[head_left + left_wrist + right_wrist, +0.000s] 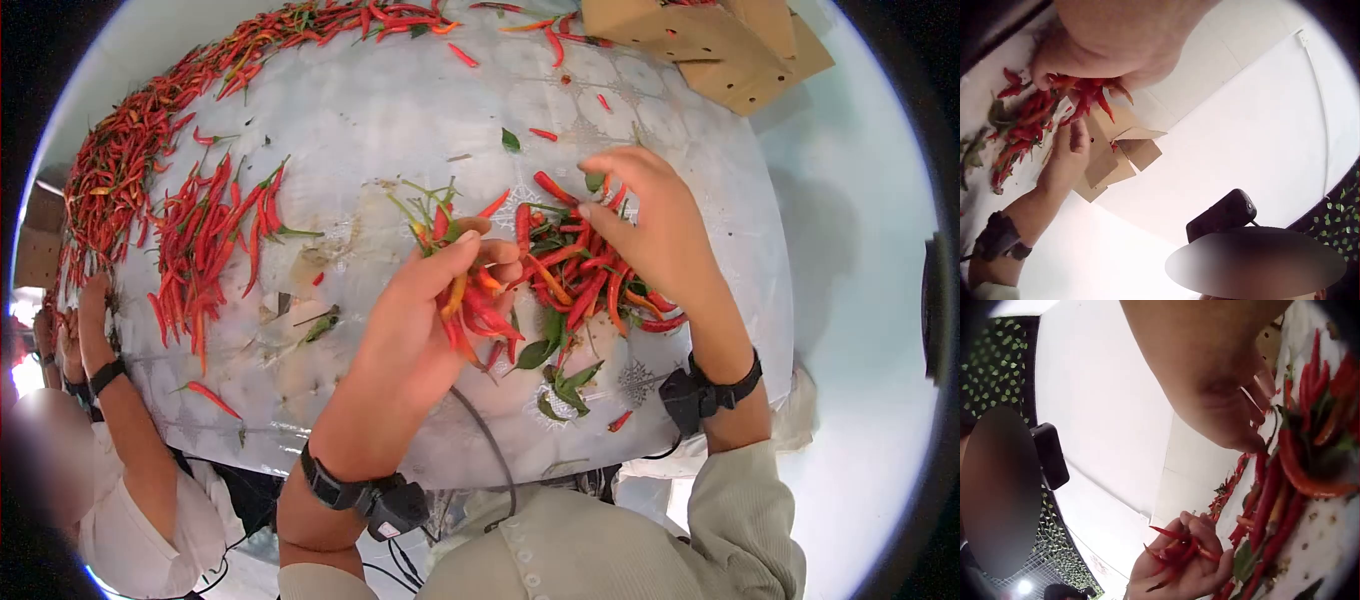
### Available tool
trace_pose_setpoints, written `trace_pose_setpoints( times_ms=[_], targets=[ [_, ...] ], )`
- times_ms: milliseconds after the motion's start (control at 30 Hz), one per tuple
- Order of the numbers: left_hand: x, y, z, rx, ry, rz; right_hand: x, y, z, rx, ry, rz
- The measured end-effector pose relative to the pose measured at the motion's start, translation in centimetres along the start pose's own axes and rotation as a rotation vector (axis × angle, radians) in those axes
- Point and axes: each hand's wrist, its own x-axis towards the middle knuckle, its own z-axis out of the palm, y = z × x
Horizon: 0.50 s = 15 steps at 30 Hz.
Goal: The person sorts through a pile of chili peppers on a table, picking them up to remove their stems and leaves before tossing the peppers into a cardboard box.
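Head view only: the whole tabletop (400,110), a long chili row (120,170) along its far left edge, and a second person's hand (90,320) near it.
Right wrist view only: the palm side of your left hand (420,330), its fingers curled round the chili bunch (478,305).
Left fingers: closed on the bunch, thumb across the top, stems poking out above.
Right fingers: your right hand (655,235) is bent down, fingertips touching the chili pile (585,275); you cannot tell whether they pinch one.
Pile: on the tabletop under your right fingers, just beside the held bunch.
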Motion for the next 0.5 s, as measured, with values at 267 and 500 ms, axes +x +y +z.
trace_pose_setpoints(
  times_ms=[267, 500],
  targets=[
    [0.5, 0.1, -0.6, -0.037, -0.01, 0.015, -1.6, 1.4, 0.1, -0.192, -0.093, 0.058],
    [0.3, 0.2, -0.5, 0.043, -0.017, -0.029, -2.3, 1.1, -0.7, 0.054, -0.038, 0.164]
  ],
)
